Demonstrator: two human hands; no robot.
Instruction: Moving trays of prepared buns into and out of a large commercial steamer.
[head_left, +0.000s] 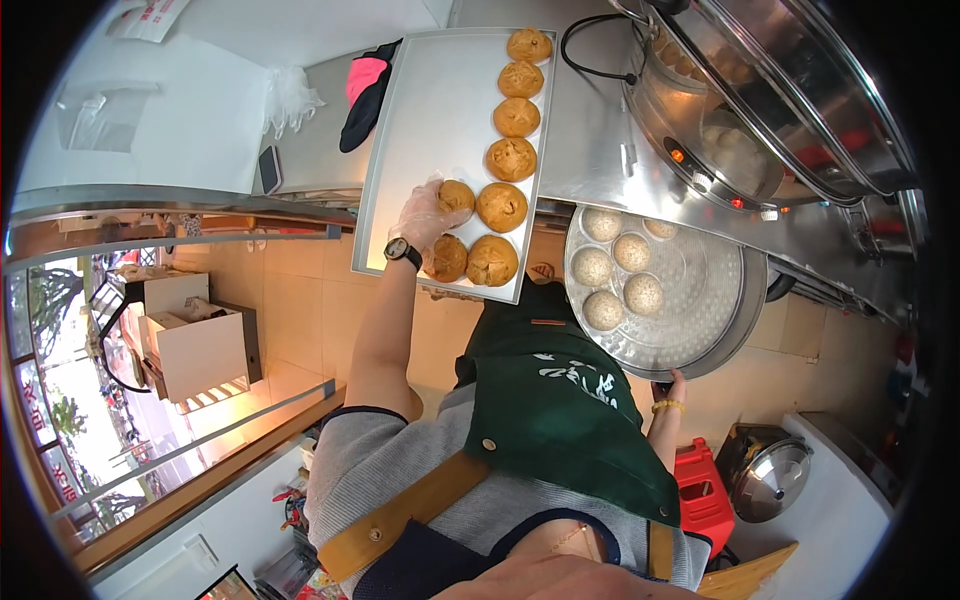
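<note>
In a clear plastic glove, my left hand [426, 215] has its fingers round a brown steamed bun [457, 196] over the white rectangular tray [430, 100]. Several more brown buns [501, 207] line the tray's right side, and another brown bun [446, 258] sits by my wrist. My right hand [671, 388] grips a dark handle on the near edge of a round metal steamer tray [690, 330]. Several pale speckled buns [631, 252] lie toward the left of that steamer tray, whose base is perforated.
Stacked steel steamers [800, 110] with lit lights stand at the right, with a black cable [575, 45] behind. Beside the white tray lie a black and pink cloth [366, 85], a phone [270, 170] and plastic bags [290, 100]. A red stool [702, 490] stands at lower right.
</note>
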